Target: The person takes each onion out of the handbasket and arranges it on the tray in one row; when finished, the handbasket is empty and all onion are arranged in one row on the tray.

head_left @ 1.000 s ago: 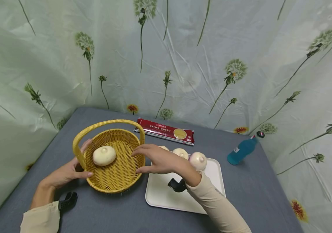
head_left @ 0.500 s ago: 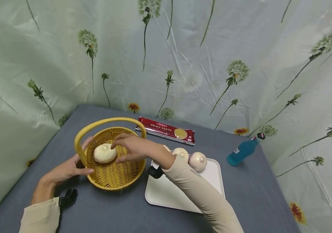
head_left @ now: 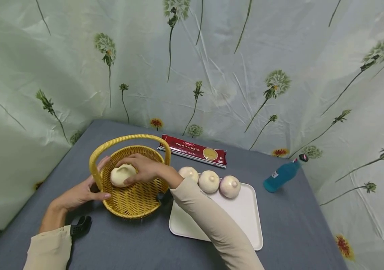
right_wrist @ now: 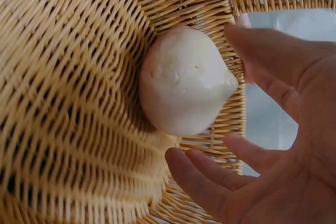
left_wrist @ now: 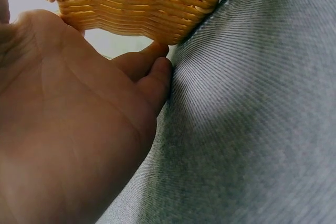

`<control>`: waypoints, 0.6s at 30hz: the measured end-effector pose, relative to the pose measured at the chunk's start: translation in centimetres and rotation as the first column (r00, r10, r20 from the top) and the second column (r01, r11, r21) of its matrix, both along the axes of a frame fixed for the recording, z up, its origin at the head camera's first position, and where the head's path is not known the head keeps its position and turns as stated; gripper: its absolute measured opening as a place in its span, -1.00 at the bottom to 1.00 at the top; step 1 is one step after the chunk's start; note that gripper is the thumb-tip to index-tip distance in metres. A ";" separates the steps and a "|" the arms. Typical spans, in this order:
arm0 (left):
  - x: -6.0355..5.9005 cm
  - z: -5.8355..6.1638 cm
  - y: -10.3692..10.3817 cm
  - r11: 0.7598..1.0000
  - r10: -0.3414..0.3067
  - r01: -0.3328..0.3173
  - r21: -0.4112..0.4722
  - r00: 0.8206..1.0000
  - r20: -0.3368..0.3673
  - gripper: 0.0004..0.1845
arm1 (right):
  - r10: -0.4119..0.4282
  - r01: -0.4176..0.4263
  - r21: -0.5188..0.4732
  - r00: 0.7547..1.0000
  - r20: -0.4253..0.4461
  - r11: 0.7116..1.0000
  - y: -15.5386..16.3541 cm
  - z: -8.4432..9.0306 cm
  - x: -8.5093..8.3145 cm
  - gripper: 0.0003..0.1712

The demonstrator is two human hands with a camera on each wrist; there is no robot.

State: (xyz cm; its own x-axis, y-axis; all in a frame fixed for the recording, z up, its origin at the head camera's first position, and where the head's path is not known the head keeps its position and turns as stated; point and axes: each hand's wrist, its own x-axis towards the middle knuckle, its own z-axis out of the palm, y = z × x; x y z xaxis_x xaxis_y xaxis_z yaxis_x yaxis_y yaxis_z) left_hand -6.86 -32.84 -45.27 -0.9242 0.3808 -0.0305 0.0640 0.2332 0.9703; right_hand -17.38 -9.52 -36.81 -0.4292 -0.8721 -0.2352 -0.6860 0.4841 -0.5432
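A yellow wicker basket [head_left: 132,205] with an arched handle stands on the left of the table. My left hand [head_left: 77,195] holds its left side, thumb over the rim and the other fingers on the outside, partly hidden. Inside, against the left wall, lies a white onion [head_left: 119,176] with a pointed tip. My right hand [head_left: 142,168] reaches into the basket and surrounds this onion. In the right wrist view, spread fingers [right_wrist: 197,179] and thumb stand either side of the onion [right_wrist: 184,82], with a gap to it.
Right of the basket, a white tray [head_left: 245,225] bears 3 more onions [head_left: 209,182] along its back edge, under the right forearm's reach. Behind lies a red pasta packet [head_left: 193,150]. A blue bottle [head_left: 283,176] stands at the right. Floral cloth [head_left: 225,93] hangs behind the table.
My right hand has moved left from the basket's right rim, over the basket, down to the onion inside. The left hand keeps its hold on the basket.
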 end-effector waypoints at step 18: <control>-0.1 0.1 0.2 1.000 0.014 -0.014 0.020 1.000 0.018 0.25 | -0.211 0.287 -0.066 0.823 0.527 0.956 -0.8 -2.2 -0.5 -0.27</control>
